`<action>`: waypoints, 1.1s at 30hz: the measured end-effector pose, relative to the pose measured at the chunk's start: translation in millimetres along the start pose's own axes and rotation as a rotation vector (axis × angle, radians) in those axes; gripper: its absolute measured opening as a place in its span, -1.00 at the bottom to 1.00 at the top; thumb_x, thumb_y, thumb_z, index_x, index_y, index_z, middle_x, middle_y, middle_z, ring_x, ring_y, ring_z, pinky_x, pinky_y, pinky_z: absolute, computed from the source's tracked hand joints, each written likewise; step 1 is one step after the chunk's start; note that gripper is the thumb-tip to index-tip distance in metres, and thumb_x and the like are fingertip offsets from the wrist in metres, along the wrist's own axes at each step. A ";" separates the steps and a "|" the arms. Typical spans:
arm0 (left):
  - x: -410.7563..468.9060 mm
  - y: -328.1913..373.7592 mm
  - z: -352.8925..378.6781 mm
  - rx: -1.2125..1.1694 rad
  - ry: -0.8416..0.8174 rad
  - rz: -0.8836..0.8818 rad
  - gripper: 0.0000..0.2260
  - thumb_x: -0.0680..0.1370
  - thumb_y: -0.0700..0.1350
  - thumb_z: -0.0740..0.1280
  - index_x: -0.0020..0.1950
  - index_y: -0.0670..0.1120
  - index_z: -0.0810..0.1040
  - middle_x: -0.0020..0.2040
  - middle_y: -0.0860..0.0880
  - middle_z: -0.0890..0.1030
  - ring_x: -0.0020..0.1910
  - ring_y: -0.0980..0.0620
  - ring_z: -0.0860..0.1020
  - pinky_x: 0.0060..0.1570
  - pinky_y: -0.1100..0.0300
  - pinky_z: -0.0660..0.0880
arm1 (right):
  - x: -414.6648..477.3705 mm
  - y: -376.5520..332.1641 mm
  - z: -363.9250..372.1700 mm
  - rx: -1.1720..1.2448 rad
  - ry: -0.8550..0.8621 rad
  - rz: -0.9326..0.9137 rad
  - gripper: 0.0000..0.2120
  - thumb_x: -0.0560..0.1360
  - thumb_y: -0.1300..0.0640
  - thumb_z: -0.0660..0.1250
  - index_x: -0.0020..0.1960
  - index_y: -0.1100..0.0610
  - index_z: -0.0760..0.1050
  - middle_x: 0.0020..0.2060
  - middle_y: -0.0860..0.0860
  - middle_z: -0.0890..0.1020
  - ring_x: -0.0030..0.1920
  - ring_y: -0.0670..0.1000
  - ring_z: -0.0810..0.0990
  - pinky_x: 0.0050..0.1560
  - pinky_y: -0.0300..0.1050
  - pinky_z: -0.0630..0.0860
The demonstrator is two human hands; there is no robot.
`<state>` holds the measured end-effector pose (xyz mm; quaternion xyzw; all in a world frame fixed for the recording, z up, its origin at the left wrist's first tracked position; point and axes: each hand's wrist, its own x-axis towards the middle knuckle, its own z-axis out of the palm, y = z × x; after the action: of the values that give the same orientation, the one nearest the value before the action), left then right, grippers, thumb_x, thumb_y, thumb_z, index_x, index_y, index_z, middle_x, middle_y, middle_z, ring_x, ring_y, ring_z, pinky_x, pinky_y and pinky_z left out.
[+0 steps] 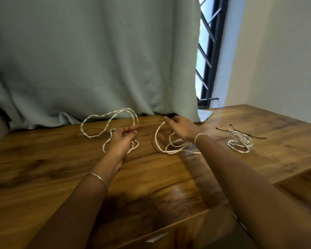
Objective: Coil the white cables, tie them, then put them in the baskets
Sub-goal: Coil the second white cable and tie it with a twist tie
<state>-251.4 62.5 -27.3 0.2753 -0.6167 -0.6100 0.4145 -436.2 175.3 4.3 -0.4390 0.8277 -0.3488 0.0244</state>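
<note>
White twisted cables [108, 123] lie on a glossy brown wood-grain bench [43, 173], beside thin black ties [248, 134], before a plain pale grey-green curtain [97, 60] and black window bars [207, 56].

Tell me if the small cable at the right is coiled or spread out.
Coiled: the cable lies in tight stacked loops; whether it's tied, cannot tell.

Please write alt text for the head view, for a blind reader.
Two hands work white cables over a wooden table: the left hand holds a twisted white cable, the right hand pinches a plain white cable. A coiled bundle and black ties lie to the right.
</note>
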 end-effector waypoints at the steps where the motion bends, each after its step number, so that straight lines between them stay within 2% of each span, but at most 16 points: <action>1: -1.4 -1.0 -3.1 0.010 -0.016 0.004 -0.80 0.55 -0.25 0.34 0.17 -0.16 0.55 -0.11 -0.07 0.60 -0.23 0.07 0.50 -0.19 0.20 0.45 | 0.7 1.3 7.7 -0.050 0.022 -0.033 -0.62 0.56 -0.21 0.16 0.05 0.07 0.53 -0.02 0.08 0.65 -0.01 0.14 0.60 0.05 0.04 0.51; 3: -4.9 -1.8 -7.4 0.042 -0.065 0.007 -0.73 0.54 -0.26 0.35 0.25 -0.17 0.51 0.06 -0.09 0.59 -0.14 0.09 0.54 -0.17 0.29 0.50 | -0.1 -0.1 17.5 -0.110 0.071 -0.090 -0.69 0.57 -0.11 0.20 0.07 0.08 0.57 -0.02 0.11 0.66 0.02 0.16 0.60 0.05 0.06 0.52; 5: -7.8 -3.7 -10.2 0.073 -0.119 0.005 -0.62 0.52 -0.25 0.39 0.34 -0.16 0.46 0.21 -0.05 0.57 0.06 0.11 0.56 -0.02 0.34 0.53 | -3.7 -8.8 18.3 -0.035 0.110 -0.110 -0.64 0.58 -0.14 0.18 -0.04 0.10 0.60 -0.13 0.08 0.67 -0.08 0.11 0.61 0.00 0.04 0.52; 7: -9.9 -7.1 -10.3 0.076 -0.166 -0.001 -0.49 0.50 -0.22 0.43 0.42 -0.13 0.39 0.34 0.00 0.50 0.25 0.08 0.51 0.26 0.19 0.46 | -7.6 -21.0 13.6 0.087 0.120 -0.118 -0.58 0.60 -0.15 0.14 -0.24 0.08 0.56 -0.38 0.00 0.60 -0.31 0.01 0.56 -0.17 -0.07 0.47; 9: -14.0 -9.4 -8.0 0.030 -0.210 -0.018 -0.41 0.48 -0.24 0.44 0.47 -0.14 0.33 0.40 0.01 0.44 0.35 0.05 0.44 0.39 0.09 0.37 | -10.6 -36.2 6.9 0.215 0.126 -0.140 -0.54 0.63 -0.11 0.11 -0.34 0.07 0.50 -0.56 -0.07 0.44 -0.48 -0.07 0.41 -0.32 -0.13 0.33; 11: -16.8 -10.0 -5.2 -0.025 -0.261 -0.043 -0.42 0.47 -0.25 0.44 0.46 -0.16 0.34 0.38 -0.03 0.47 0.35 0.03 0.46 0.39 0.09 0.37 | -13.1 -49.5 -0.4 0.342 0.150 -0.171 -0.54 0.64 -0.08 0.11 -0.35 0.10 0.48 -0.56 -0.03 0.39 -0.51 -0.06 0.34 -0.37 -0.15 0.29; 13: -20.3 -7.3 -3.0 -0.068 -0.319 -0.043 -0.54 0.48 -0.21 0.43 0.37 -0.14 0.46 0.25 -0.07 0.60 0.20 0.04 0.56 0.25 0.14 0.46 | -15.8 -60.3 -7.0 0.479 0.170 -0.178 -0.55 0.64 -0.05 0.11 -0.33 0.12 0.46 -0.52 0.02 0.39 -0.49 -0.06 0.33 -0.41 -0.21 0.29; 15: -23.3 -3.4 -2.1 -0.101 -0.354 -0.014 -0.68 0.49 -0.15 0.41 0.24 -0.13 0.57 0.12 -0.05 0.67 0.10 0.06 0.60 0.18 0.13 0.45 | -18.2 -68.0 -11.5 0.613 0.172 -0.152 -0.57 0.65 -0.03 0.10 -0.32 0.12 0.45 -0.57 -0.05 0.35 -0.54 -0.14 0.30 -0.49 -0.35 0.25; 17: -26.4 2.3 -1.3 -0.176 -0.358 0.026 -0.79 0.52 -0.15 0.36 0.14 -0.16 0.59 0.11 -0.05 0.68 0.11 0.07 0.61 0.22 0.12 0.44 | -18.6 -72.6 -12.6 0.667 0.191 -0.141 -0.57 0.65 -0.04 0.08 -0.31 0.11 0.45 -0.59 -0.11 0.32 -0.58 -0.19 0.28 -0.51 -0.38 0.26; 19: -28.6 7.6 -1.8 -0.246 -0.328 0.075 -0.83 0.55 -0.17 0.32 0.12 -0.18 0.55 0.10 -0.11 0.68 0.11 0.02 0.62 0.22 0.05 0.44 | -18.0 -71.6 -10.7 0.592 0.268 -0.155 -0.56 0.65 -0.06 0.08 -0.32 0.08 0.46 -0.60 -0.12 0.37 -0.56 -0.20 0.32 -0.41 -0.30 0.30; 21: -28.8 12.0 -4.3 -0.276 -0.277 0.125 -0.78 0.53 -0.13 0.33 0.14 -0.19 0.53 0.10 -0.16 0.67 0.13 -0.07 0.62 0.25 -0.04 0.42 | -19.7 -66.2 -9.0 0.407 0.355 -0.197 -0.58 0.63 -0.12 0.09 -0.29 0.04 0.47 -0.54 -0.14 0.49 -0.45 -0.20 0.43 -0.31 -0.18 0.35; 24: -27.2 16.3 -10.1 -0.279 -0.219 0.173 -0.77 0.49 -0.08 0.34 0.08 -0.16 0.57 0.10 -0.14 0.68 0.18 -0.08 0.61 0.24 -0.07 0.42 | -27.3 -50.8 -10.0 -0.021 0.421 -0.278 -0.61 0.51 -0.29 0.20 -0.11 0.04 0.50 -0.29 -0.03 0.61 -0.24 0.02 0.55 -0.24 -0.05 0.47; 27: -24.1 19.4 -16.5 -0.264 -0.168 0.195 -0.75 0.57 -0.12 0.29 0.16 -0.23 0.57 0.10 -0.13 0.68 0.16 -0.04 0.62 0.17 -0.03 0.50 | -32.4 -34.3 -12.3 -0.435 0.366 -0.325 -0.55 0.39 -0.27 0.37 0.09 0.02 0.40 -0.13 0.01 0.63 -0.12 0.11 0.60 -0.21 -0.07 0.45; 29: -23.2 21.9 -20.2 -0.266 -0.135 0.197 -0.77 0.59 -0.14 0.27 0.17 -0.22 0.57 0.07 -0.12 0.69 0.10 -0.03 0.65 0.02 0.08 0.58 | -34.0 -25.5 -11.3 -0.601 0.305 -0.332 -0.49 0.38 -0.21 0.41 0.17 0.00 0.31 -0.05 0.04 0.64 -0.06 0.15 0.61 -0.18 -0.04 0.47; 31: -22.3 23.3 -22.1 -0.237 -0.113 0.209 -0.84 0.60 -0.11 0.27 0.08 -0.13 0.60 -0.01 -0.11 0.70 0.07 -0.04 0.65 0.04 0.01 0.56 | -35.5 -17.9 -8.9 -0.691 0.289 -0.335 -0.45 0.39 -0.17 0.42 0.23 0.01 0.26 -0.02 0.05 0.63 -0.05 0.17 0.62 -0.14 0.01 0.54; 33: -23.0 24.0 -21.7 -0.219 -0.120 0.217 -0.87 0.59 -0.09 0.27 0.02 -0.09 0.59 -0.11 -0.09 0.71 -0.03 -0.04 0.66 0.02 -0.10 0.54 | -37.7 -13.5 -5.9 -0.737 0.285 -0.319 -0.46 0.42 -0.15 0.40 0.26 0.02 0.26 -0.01 0.05 0.63 -0.03 0.17 0.62 -0.14 0.01 0.53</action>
<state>-217.5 73.0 -9.7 0.1234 -0.5963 -0.6404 0.4682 -405.5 201.6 6.8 -0.4885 0.8137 -0.0863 -0.3031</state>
